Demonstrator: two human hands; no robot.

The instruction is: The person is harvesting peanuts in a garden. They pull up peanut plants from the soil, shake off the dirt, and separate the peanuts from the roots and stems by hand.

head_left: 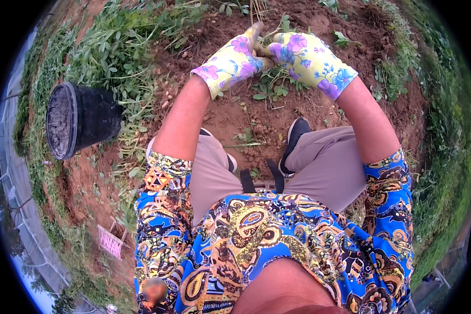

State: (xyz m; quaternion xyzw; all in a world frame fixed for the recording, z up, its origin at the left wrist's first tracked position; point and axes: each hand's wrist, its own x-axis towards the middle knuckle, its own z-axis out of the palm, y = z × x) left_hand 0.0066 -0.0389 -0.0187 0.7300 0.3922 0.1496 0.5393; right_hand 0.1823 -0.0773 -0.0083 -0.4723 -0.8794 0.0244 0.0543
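Both hands wear yellow gloves printed with pink, purple and blue flowers and meet over the soil at upper centre. My right hand (312,61) is closed around the stems of a leafy plant (285,23), apparently a peanut plant; leaves show above and below the glove. My left hand (239,59) touches it from the left, its index finger pointing up and its thumb towards the right fingertips. Something small and brownish lies between the fingers, too small to identify, and the left grip is partly hidden. Pale peanut pods (167,99) lie on the ground left of my left wrist.
A black plastic bucket (96,114) lies tipped at the left among heaped green plants (106,51). Reddish-brown soil (227,114) spreads between my dark shoes (298,129). A small pink-topped stool (110,241) stands lower left. Green crops line the right side.
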